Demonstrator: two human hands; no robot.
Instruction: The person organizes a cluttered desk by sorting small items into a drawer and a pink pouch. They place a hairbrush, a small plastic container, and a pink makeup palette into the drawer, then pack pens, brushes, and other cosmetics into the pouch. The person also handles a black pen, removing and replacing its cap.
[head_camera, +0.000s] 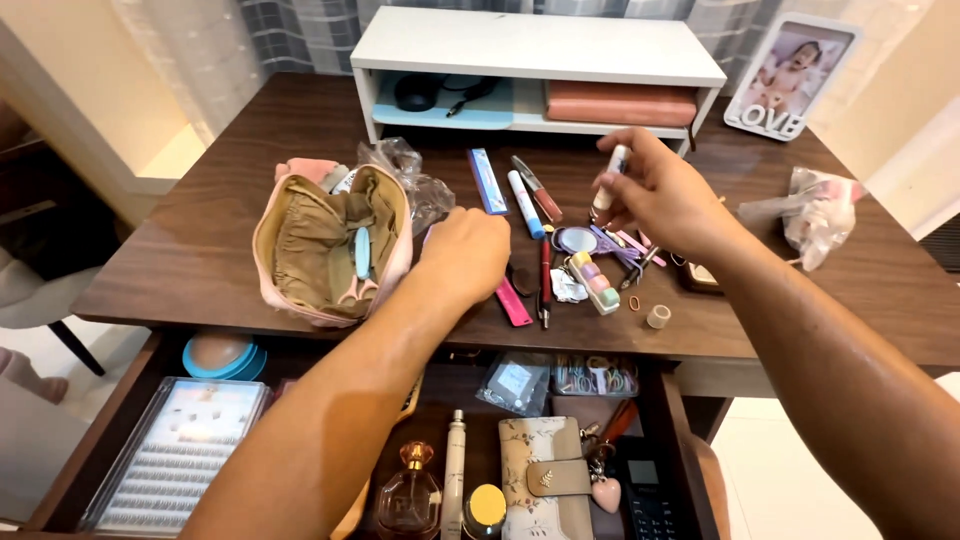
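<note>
right hand (655, 195) pinches a small white tube (611, 176) near-upright toward the desk's (200, 250) back edge; left hand (465, 252), fingers curled, grip unclear, sits beside the open pouch (330, 245).

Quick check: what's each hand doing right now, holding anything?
Left hand: curled, knuckles up, resting on the desk beside the open pink pouch; cannot tell if it holds anything.
Right hand: closed on a small white tube.

Bare desk (200, 240) left of pouch (330, 250); centre w/ pen clutter (545, 270).
</note>
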